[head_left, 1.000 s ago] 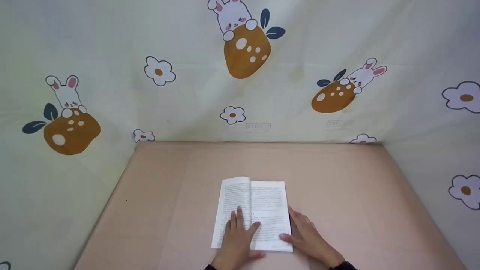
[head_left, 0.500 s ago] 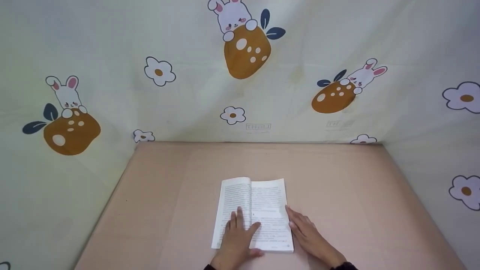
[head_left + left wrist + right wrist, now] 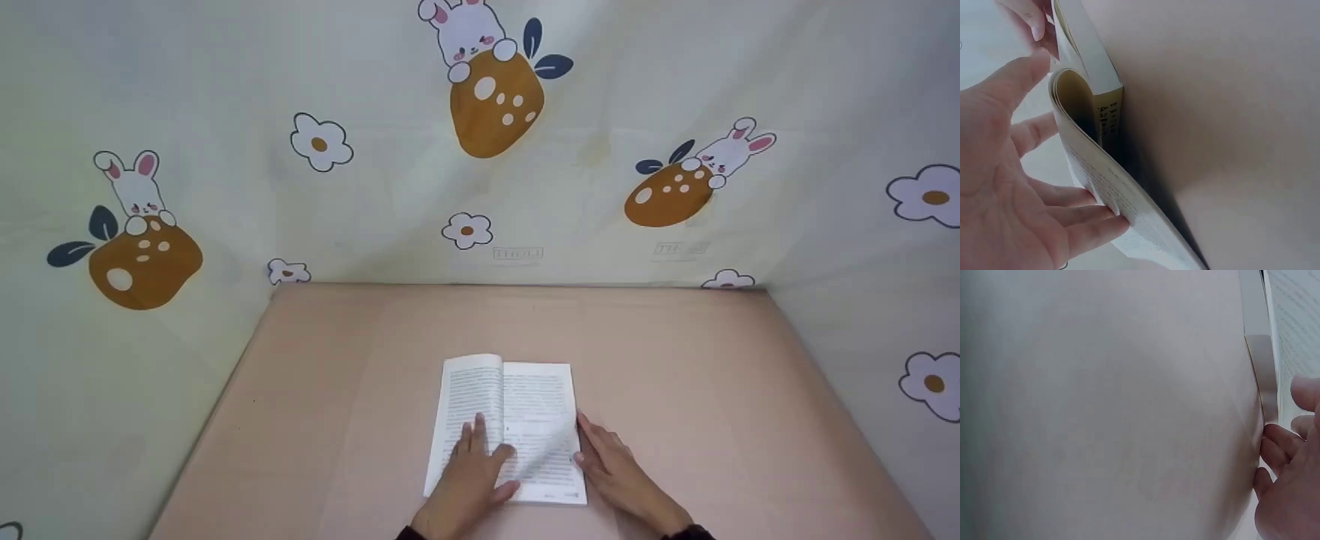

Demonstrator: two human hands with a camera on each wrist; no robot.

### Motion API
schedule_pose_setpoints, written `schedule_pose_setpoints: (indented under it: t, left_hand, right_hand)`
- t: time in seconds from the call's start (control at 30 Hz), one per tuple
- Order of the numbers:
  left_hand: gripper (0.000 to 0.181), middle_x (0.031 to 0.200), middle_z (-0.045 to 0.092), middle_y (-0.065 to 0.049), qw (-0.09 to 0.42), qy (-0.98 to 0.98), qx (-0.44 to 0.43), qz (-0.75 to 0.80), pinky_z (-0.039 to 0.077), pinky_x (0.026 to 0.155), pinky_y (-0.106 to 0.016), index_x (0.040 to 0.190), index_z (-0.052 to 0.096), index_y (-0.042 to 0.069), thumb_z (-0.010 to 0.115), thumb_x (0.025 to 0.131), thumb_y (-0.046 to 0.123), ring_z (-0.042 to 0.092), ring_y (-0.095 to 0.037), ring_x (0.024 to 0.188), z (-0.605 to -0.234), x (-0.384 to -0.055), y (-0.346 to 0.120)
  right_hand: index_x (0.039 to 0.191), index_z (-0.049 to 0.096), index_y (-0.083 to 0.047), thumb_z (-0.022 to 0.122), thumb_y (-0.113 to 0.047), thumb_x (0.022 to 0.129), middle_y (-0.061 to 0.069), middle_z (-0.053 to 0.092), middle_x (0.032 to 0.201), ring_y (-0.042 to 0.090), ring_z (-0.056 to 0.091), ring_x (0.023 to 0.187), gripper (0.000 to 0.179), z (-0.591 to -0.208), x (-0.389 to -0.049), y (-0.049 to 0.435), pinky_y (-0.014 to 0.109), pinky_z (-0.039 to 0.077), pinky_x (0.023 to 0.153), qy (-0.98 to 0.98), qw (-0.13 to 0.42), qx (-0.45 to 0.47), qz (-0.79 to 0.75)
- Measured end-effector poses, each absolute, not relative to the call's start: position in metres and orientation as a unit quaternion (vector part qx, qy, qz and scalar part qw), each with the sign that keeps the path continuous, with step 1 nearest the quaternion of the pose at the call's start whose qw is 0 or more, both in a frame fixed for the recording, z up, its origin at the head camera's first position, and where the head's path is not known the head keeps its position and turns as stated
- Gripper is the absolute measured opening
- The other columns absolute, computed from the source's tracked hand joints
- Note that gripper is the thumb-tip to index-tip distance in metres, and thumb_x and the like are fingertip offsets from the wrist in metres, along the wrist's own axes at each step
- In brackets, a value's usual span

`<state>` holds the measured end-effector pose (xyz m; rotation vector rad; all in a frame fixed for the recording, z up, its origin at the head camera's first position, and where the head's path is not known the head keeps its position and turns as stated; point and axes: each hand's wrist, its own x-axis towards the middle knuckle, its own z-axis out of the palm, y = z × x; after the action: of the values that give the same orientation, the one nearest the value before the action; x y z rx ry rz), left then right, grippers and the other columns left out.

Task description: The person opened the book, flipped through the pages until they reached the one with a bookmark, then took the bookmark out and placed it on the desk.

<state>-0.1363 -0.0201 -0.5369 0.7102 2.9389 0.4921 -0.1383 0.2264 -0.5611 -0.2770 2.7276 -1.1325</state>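
An open book with printed pages lies on the table. My left hand rests on its left page, fingers spread, thumb reaching past the central fold onto the right page. In the left wrist view the left-hand pages curve up from the spine, and the fingertips touch them. My right hand holds the book's right edge, thumb at the page edge and fingers along the side. A bend crosses the lower part of the right page. In the right wrist view the bent fingers meet the thick page block.
The book lies near the front of a wide pinkish-tan table. A pale wall covering printed with rabbits, brown fruit and flowers stands behind it and at both sides.
The right thumb first draws off the right page to its edge. The page's lifted top corner drops flat, and a bend appears lower down. My left hand shifts slightly left.
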Motion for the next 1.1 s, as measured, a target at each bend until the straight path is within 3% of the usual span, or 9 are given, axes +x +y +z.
schedule_pose_setpoints:
  t: [0.1, 0.33, 0.6, 0.73, 0.87, 0.97, 1.03, 1.1]
  left_hand:
    - [0.043, 0.137, 0.033, -0.039, 0.039, 0.959, 0.216, 0.180, 0.041, 0.095, -0.060, 0.117, 0.056, 0.007, 0.059, 0.088, 0.038, 0.034, -0.057, 0.125, -0.536, -0.135, -0.017]
    - [0.049, 0.142, 0.031, -0.034, 0.059, 0.953, 0.150, 0.258, 0.032, 0.101, -0.062, 0.124, 0.052, -0.007, 0.054, 0.092, 0.030, 0.029, -0.053, 0.130, -0.533, -0.136, -0.012]
    - [0.057, 0.139, 0.042, -0.026, 0.053, 0.939, 0.077, 0.332, 0.034, 0.102, -0.058, 0.130, 0.043, -0.013, 0.056, 0.092, 0.027, 0.038, -0.047, 0.128, -0.528, -0.139, -0.017]
    - [0.057, 0.134, 0.047, -0.028, 0.037, 0.939, 0.039, 0.340, 0.038, 0.101, -0.053, 0.130, 0.043, -0.013, 0.060, 0.089, 0.023, 0.045, -0.044, 0.123, -0.527, -0.137, -0.021]
    - [0.053, 0.124, 0.054, -0.031, 0.014, 0.943, 0.015, 0.333, 0.048, 0.091, -0.048, 0.124, 0.047, -0.015, 0.062, 0.085, 0.017, 0.055, -0.042, 0.113, -0.530, -0.134, -0.025]
    - [0.046, 0.109, 0.061, -0.029, -0.007, 0.953, 0.009, 0.301, 0.056, 0.071, -0.041, 0.117, 0.051, -0.013, 0.065, 0.081, 0.012, 0.065, -0.038, 0.093, -0.532, -0.131, -0.028]
    - [0.044, 0.098, 0.063, -0.024, -0.018, 0.958, 0.005, 0.285, 0.053, 0.057, -0.036, 0.114, 0.050, -0.010, 0.067, 0.079, 0.009, 0.066, -0.032, 0.079, -0.533, -0.131, -0.029]
    - [0.048, 0.098, 0.061, -0.021, -0.017, 0.960, -0.003, 0.279, 0.047, 0.049, -0.032, 0.116, 0.045, -0.006, 0.069, 0.077, 0.008, 0.063, -0.027, 0.072, -0.533, -0.131, -0.030]
  right_hand:
    - [0.149, 0.020, -0.011, 0.046, -0.042, 0.095, 0.021, 0.033, 0.146, 0.044, 0.028, 0.134, 0.067, -0.561, -0.138, 0.225, 0.067, 0.016, 0.105, 0.919, 0.084, -0.094, -0.374]
    - [0.146, 0.024, -0.004, 0.055, -0.042, 0.091, 0.022, 0.036, 0.144, 0.043, 0.032, 0.130, 0.074, -0.562, -0.136, 0.228, 0.067, 0.021, 0.102, 0.921, 0.067, -0.120, -0.365]
    - [0.146, 0.026, -0.006, 0.057, -0.046, 0.088, 0.022, 0.034, 0.145, 0.044, 0.030, 0.132, 0.078, -0.563, -0.136, 0.229, 0.068, 0.019, 0.103, 0.921, 0.066, -0.124, -0.363]
    - [0.146, 0.027, -0.007, 0.058, -0.047, 0.087, 0.020, 0.034, 0.146, 0.043, 0.030, 0.132, 0.078, -0.564, -0.137, 0.229, 0.068, 0.020, 0.102, 0.923, 0.065, -0.127, -0.357]
    - [0.146, 0.028, -0.010, 0.057, -0.046, 0.088, 0.018, 0.032, 0.148, 0.042, 0.029, 0.133, 0.075, -0.563, -0.138, 0.229, 0.068, 0.019, 0.102, 0.921, 0.074, -0.132, -0.358]
    - [0.146, 0.028, -0.012, 0.056, -0.046, 0.088, 0.016, 0.029, 0.150, 0.040, 0.028, 0.133, 0.073, -0.563, -0.138, 0.228, 0.068, 0.019, 0.102, 0.922, 0.085, -0.130, -0.356]
    - [0.146, 0.029, -0.013, 0.056, -0.047, 0.088, 0.016, 0.030, 0.150, 0.040, 0.029, 0.133, 0.072, -0.562, -0.138, 0.228, 0.067, 0.020, 0.102, 0.923, 0.086, -0.127, -0.352]
    - [0.146, 0.031, -0.013, 0.056, -0.049, 0.087, 0.016, 0.031, 0.149, 0.040, 0.030, 0.133, 0.073, -0.563, -0.138, 0.227, 0.067, 0.021, 0.102, 0.925, 0.083, -0.125, -0.350]
